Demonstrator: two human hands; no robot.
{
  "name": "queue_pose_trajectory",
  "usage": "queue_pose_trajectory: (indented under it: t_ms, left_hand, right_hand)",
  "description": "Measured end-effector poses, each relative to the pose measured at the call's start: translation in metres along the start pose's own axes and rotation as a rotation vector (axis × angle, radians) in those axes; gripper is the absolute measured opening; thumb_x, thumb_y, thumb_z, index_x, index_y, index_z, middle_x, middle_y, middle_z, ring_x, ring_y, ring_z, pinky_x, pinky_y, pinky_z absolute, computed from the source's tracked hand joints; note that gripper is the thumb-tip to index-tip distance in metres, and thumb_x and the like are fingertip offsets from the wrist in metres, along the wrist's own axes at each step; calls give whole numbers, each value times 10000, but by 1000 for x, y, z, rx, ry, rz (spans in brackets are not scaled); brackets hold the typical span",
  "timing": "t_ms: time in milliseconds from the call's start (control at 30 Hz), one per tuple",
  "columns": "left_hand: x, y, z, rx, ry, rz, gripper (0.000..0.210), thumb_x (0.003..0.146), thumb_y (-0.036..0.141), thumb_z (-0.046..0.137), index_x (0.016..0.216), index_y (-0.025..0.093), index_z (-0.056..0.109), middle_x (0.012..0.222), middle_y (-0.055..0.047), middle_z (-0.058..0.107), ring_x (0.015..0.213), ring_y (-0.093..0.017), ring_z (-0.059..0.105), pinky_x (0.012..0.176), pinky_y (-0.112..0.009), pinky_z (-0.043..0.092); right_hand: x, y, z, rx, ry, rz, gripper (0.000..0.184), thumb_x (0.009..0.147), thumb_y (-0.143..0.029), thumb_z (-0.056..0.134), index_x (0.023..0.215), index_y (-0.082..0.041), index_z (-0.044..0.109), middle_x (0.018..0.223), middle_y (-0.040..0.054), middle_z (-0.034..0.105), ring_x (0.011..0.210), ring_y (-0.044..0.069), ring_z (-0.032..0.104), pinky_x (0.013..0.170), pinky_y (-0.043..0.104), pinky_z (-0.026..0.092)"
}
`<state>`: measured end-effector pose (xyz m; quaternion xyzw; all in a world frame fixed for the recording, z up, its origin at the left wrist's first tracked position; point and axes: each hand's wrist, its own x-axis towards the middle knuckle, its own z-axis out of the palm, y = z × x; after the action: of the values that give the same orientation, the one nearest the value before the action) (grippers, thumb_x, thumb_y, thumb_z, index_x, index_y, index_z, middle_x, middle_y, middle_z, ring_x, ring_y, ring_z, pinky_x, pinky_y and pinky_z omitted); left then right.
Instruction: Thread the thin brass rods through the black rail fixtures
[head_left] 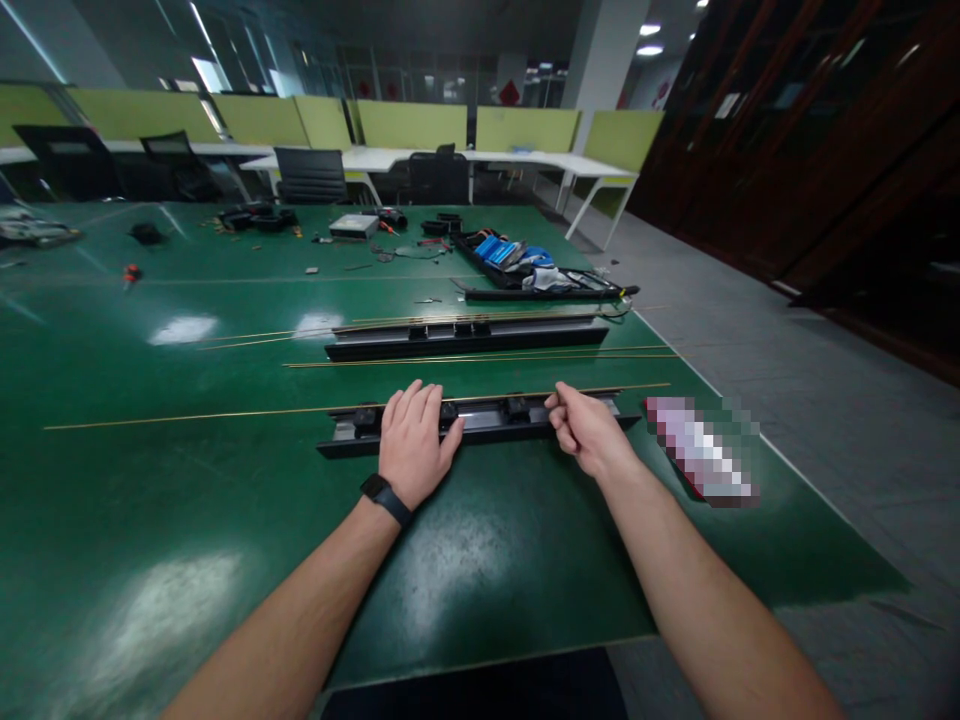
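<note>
A black metal channel rail (495,432) lies across the green table in front of me, with several black blocks (516,407) seated in its groove. My left hand (416,440) lies over the rail's left half, fingers stretched toward the far edge and thumb apart. Along the rail's far side runs a long, thin brass-coloured rod (202,415) that sticks out well past both ends. At the rail's right part, my right hand (583,425) is closed in a pinch at the rod; the exact contact between fingertips and rod is hard to make out.
Farther back sits a second black rail (465,340), with more thin rods (360,363) nearby. Behind it is a black tray (487,265) with blue items and gloves. A pixelated object (701,450) lies at right. Small tools and parts are scattered at the back.
</note>
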<state>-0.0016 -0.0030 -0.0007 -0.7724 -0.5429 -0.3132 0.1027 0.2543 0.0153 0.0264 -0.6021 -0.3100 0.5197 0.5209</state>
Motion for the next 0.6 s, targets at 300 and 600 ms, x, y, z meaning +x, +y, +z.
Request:
queue_pose_trajectory:
  t_ms: [300, 600]
  left_hand:
    - [1, 1, -2, -3, -10, -10, 508, 1004, 439, 507, 1402, 127, 561, 1389, -159, 640, 1409, -329, 493, 1222, -495, 285]
    - [0, 0, 0, -9, -13, -9, 508, 1005, 438, 499, 1408, 134, 557, 1400, -158, 631, 1422, -324, 480, 1232, -497, 273]
  right_hand:
    - [-2, 0, 1, 15, 1, 5, 242, 957, -344, 592, 783, -176, 580, 479, -56, 501, 254, 40, 306, 286, 173, 154]
    - [-1, -1, 2, 33, 37, 25, 246, 979, -339, 521, 799, -179, 573, 480, -35, 530, 247, 57, 318, 279, 187, 155]
